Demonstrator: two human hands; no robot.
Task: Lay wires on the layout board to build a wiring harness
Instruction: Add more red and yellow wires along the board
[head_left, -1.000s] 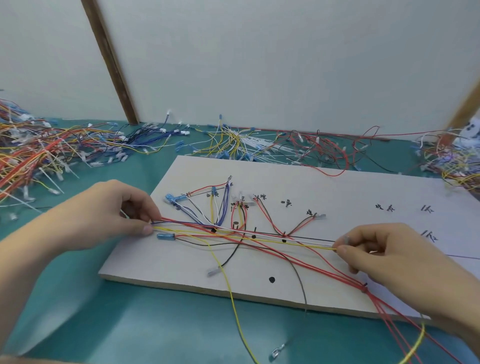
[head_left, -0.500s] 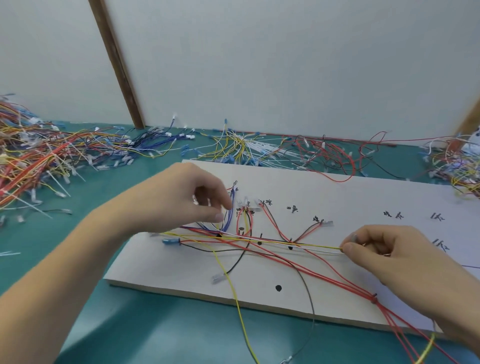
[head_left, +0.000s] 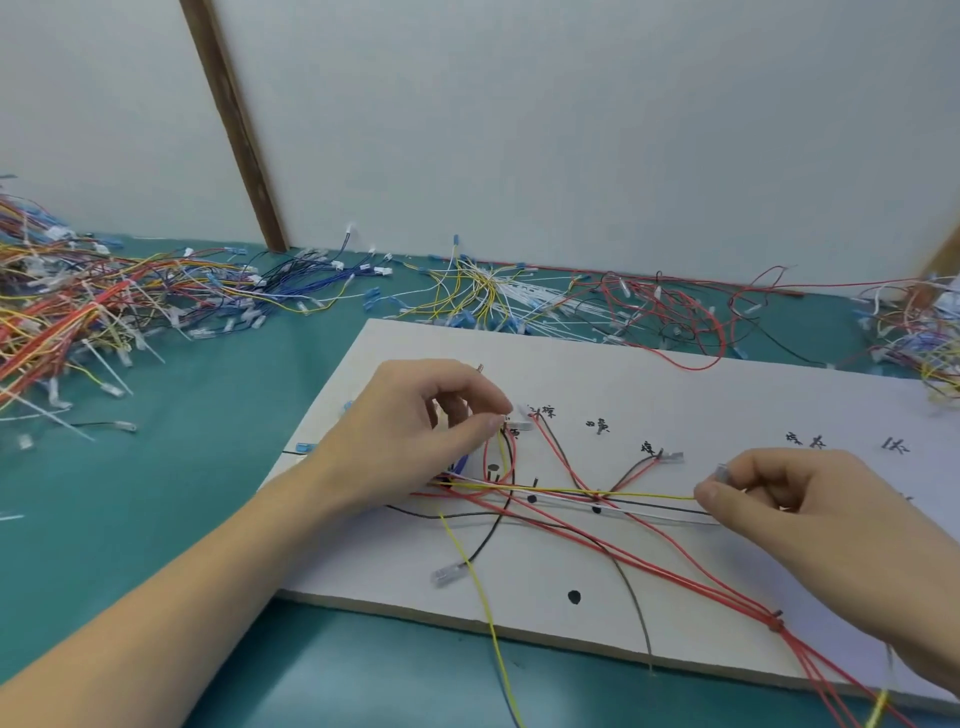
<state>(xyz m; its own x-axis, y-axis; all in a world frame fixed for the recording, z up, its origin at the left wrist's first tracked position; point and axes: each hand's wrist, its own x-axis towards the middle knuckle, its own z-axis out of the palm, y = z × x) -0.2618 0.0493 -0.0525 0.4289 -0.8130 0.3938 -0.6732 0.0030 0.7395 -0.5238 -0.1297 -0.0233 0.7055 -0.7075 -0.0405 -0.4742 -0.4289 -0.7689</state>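
**Yellow wire stretched between two pinches on the layout board**

While I watch from the head camera, the white layout board (head_left: 649, 374) lies flat on the teal table (head_left: 208, 493), and I place everything against that board. My left hand (head_left: 415, 436) sits over the board's left part, thumb and forefinger pressed together in a pinch at a small cluster of short red and yellow wire ends (head_left: 501, 452); I cannot tell exactly which strand the fingertips hold. My right hand (head_left: 795, 499) sits over the board's right part, fingers curled, pinching the end of a yellow wire (head_left: 623, 492) with a clear terminal (head_left: 723, 473) showing above the thumb. That yellow wire runs nearly straight across the board's middle from under the left hand to the right pinch, just above a black wire (head_left: 654, 505) and a white one beside it. Long red wires (head_left: 649, 558) cross beneath it and run towards the board's near right corner, where they gather at a tie (head_left: 775, 622). Another yellow wire (head_left: 480, 597) drops off the board's near edge. Black dots (head_left: 573, 597) and handwritten marks (head_left: 597, 426) show on the board. Beyond the board's far edge and to its left lie loose wire piles (head_left: 78, 312).
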